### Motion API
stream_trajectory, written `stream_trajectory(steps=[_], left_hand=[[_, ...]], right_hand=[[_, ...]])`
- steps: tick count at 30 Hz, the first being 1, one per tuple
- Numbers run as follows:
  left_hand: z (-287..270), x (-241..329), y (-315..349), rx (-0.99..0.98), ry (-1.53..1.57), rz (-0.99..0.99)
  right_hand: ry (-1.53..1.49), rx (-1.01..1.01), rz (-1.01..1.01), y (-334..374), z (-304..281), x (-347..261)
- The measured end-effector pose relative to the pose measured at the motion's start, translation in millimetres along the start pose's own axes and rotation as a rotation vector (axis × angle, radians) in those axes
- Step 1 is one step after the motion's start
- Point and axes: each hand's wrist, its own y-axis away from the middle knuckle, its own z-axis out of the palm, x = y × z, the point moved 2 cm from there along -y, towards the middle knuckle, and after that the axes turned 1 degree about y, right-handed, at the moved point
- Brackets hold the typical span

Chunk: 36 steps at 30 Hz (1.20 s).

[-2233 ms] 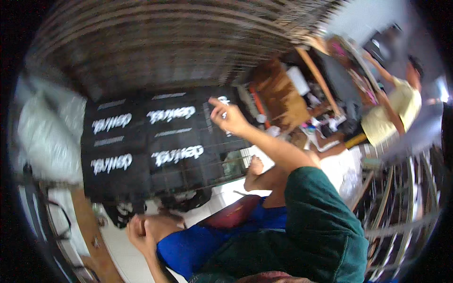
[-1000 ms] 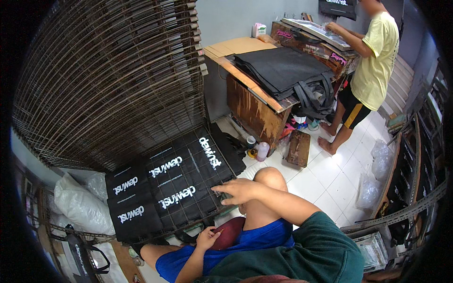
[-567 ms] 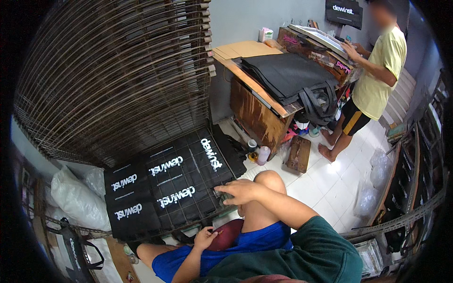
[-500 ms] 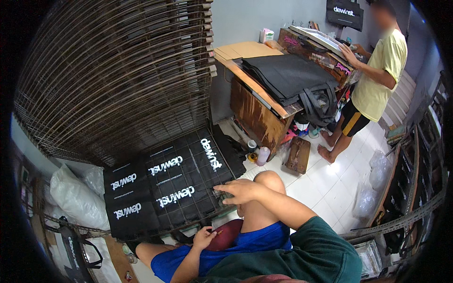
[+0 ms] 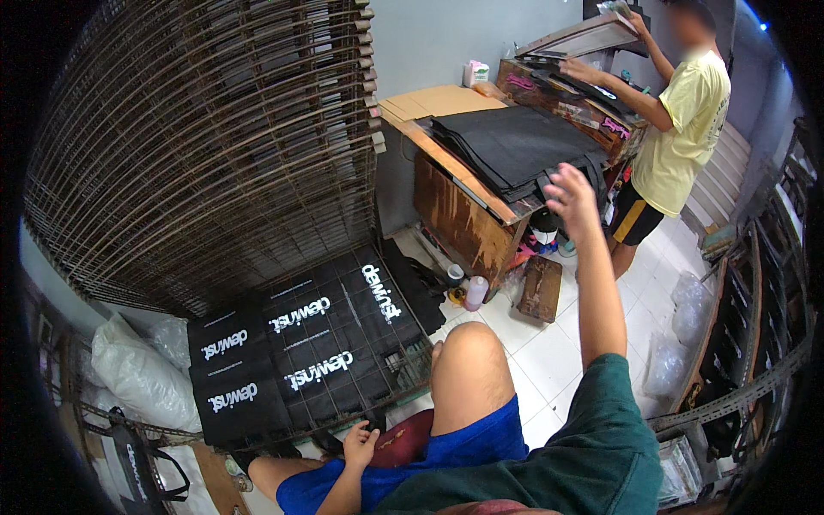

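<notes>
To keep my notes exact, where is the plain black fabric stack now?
In the head view, the black fabric stack lies upper right of centre, on the wooden table, beside the tan sheet and beyond the person's right hand.

Worn on the head, the fisheye camera looks down and forward from above the blue shorts (image 5: pixel 482 438), past the left hand (image 5: pixel 360 445) and right hand (image 5: pixel 572 199), toward the wire rack (image 5: pixel 249 129) ahead-left and wooden workbench (image 5: pixel 459 215) ahead-right.

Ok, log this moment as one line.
left hand: curled near maroon seat | right hand: raised, open, nothing visible in it | co-worker: holding tilted frame | printed black fabric pieces: flat by wire rack
</notes>
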Motion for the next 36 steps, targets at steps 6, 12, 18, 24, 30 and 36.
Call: stream_trajectory(steps=[6, 12, 18, 24, 30, 36], left_hand=[[-11, -13, 3, 0.157, 0.144, -0.019], [-13, 5, -4, 0.157, 0.377, -0.191], [-6, 41, -37, 0.141, 0.569, -0.148], [-3, 165, -57, -0.173, 0.737, -0.075], [7, 245, -56, -0.904, 1.25, 0.059], [-101, 174, -12, -0.735, 1.674, 0.151]], right_hand=[[-0.264, 0.291, 0.075, -87, -85, 6], [-0.621, 0.322, 0.109, -114, -110, 9], [-0.392, 0.088, 0.025, -170, -133, -19], [0.388, 0.228, -0.346, -27, 31, -128], [0.324, -0.214, -0.476, 135, 161, -173], [0.346, -0.44, -0.239, 185, 240, -74]])
